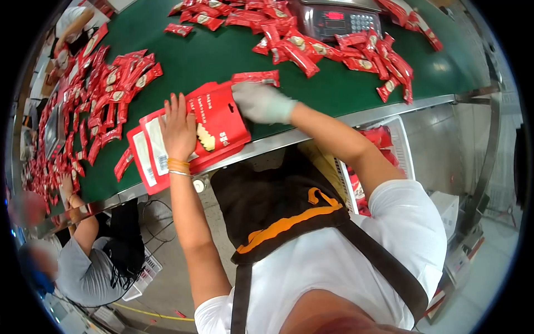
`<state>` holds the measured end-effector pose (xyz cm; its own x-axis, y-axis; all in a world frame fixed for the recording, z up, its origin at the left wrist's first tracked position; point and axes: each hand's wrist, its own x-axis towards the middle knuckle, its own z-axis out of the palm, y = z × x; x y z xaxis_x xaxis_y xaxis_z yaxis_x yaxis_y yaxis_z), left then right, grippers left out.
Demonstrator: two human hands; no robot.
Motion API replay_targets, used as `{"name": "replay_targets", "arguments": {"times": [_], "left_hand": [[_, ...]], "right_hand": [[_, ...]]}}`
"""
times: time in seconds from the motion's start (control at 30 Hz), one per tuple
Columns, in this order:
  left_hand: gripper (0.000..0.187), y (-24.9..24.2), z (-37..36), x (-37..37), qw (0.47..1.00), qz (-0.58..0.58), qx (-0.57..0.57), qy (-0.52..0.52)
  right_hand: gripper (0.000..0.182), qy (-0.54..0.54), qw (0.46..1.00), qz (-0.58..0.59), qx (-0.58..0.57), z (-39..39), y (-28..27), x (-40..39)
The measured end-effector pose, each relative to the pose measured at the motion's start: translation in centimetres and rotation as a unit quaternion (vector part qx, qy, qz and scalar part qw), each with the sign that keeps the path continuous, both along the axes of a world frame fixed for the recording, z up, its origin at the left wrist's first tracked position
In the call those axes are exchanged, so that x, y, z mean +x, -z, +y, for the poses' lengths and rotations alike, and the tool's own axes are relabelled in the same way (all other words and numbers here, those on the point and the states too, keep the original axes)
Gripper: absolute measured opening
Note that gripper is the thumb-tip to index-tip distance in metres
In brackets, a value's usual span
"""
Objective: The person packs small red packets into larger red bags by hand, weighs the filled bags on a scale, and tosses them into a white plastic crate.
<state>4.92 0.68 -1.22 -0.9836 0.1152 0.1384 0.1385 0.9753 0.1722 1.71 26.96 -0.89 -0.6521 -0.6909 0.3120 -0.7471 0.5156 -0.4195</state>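
Note:
A short stack of flat red pouches [217,119] lies at the near edge of the green table, overlapping and slanted. My left hand [179,131], bare, with bands at the wrist, presses flat on the stack with its fingers stretched out. At the right-hand end of the top pouch, by its hang hole, is my right hand [262,103] in a pale glove. Its fingers look closed on the pouch's edge, though the fingertips are partly hidden. Just behind the glove lies a small red packet [257,77].
Many small red packets [300,53] lie across the green table [189,58], heaped at left and back. A digital scale [339,22] stands at the back. A white basket [403,147] with red packs sits below the edge at right. Another person [94,267] works at lower left.

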Motion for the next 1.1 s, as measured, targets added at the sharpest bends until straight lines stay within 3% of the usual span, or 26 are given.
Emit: {"name": "replay_targets", "arguments": {"times": [0.07, 0.1, 0.17, 0.2, 0.27, 0.37, 0.47, 0.53, 0.6, 0.67, 0.8, 0.9, 0.93, 1.0, 1.07, 1.1], "left_hand": [[0.056, 0.3, -0.4, -0.2, 1.000, -0.004, 0.013, 0.010], [0.056, 0.5, -0.5, -0.3, 1.000, -0.002, 0.013, 0.015], [0.054, 0.7, -0.5, -0.4, 1.000, 0.004, 0.013, 0.023], [0.054, 0.7, -0.5, -0.6, 1.000, 0.004, 0.014, 0.027], [0.054, 0.7, -0.5, -0.5, 1.000, 0.005, 0.013, 0.026], [0.054, 0.8, -0.5, -0.6, 0.999, 0.008, 0.017, 0.026], [0.054, 0.7, -0.6, -0.7, 0.999, 0.010, 0.035, 0.026], [0.054, 0.8, -0.8, -0.6, 0.998, 0.019, 0.052, 0.028], [0.054, 0.7, -0.8, -0.6, 0.997, 0.023, 0.074, 0.021], [0.054, 0.1, -0.5, -0.3, 0.996, 0.019, 0.081, 0.020], [0.053, 0.2, -0.5, -0.3, 0.997, 0.031, 0.067, 0.025], [0.053, 0.0, -0.4, -0.2, 0.996, 0.025, 0.083, 0.015], [0.053, -0.1, -0.4, -0.2, 0.996, 0.025, 0.086, 0.013], [0.052, 0.2, -0.4, -0.2, 0.995, 0.034, 0.089, 0.016], [0.052, 0.2, -0.4, -0.1, 0.994, 0.030, 0.102, 0.019], [0.052, 0.2, -0.5, -0.1, 0.993, 0.029, 0.114, 0.018]], "right_hand": [[0.028, 0.209, 0.971, -0.002, -0.113, 8.4, -0.6, 1.0], [0.034, 0.317, 0.945, 0.074, -0.021, 13.9, -1.2, 1.6], [0.040, 0.415, 0.895, 0.158, 0.052, 25.4, -0.3, 3.0], [0.040, 0.501, 0.844, 0.078, 0.174, 28.6, -2.0, 4.5], [0.041, 0.465, 0.849, 0.045, 0.246, 36.0, -0.7, 5.6], [0.028, 0.408, 0.884, 0.050, 0.223, 39.9, 1.3, 5.8], [0.031, 0.413, 0.876, -0.042, 0.246, 36.9, -0.3, 4.9], [0.033, 0.362, 0.898, -0.051, 0.246, 31.5, -1.4, 5.0], [0.030, 0.255, 0.960, 0.003, 0.119, 23.9, -2.3, 5.4], [0.030, 0.247, 0.946, -0.012, 0.210, 17.8, -2.9, 5.3], [0.034, 0.261, 0.936, 0.062, 0.226, 14.7, 0.7, 3.3], [0.032, 0.241, 0.963, 0.043, 0.111, 13.2, -1.1, 4.6], [0.035, 0.237, 0.967, 0.009, 0.098, 11.8, -2.6, 5.6], [0.037, 0.141, 0.983, -0.092, -0.068, 8.6, -3.3, 6.2], [0.040, 0.150, 0.938, -0.305, -0.060, 4.5, -4.2, 5.3], [0.039, 0.146, 0.925, -0.336, -0.098, 2.3, -3.6, 4.2]]}}
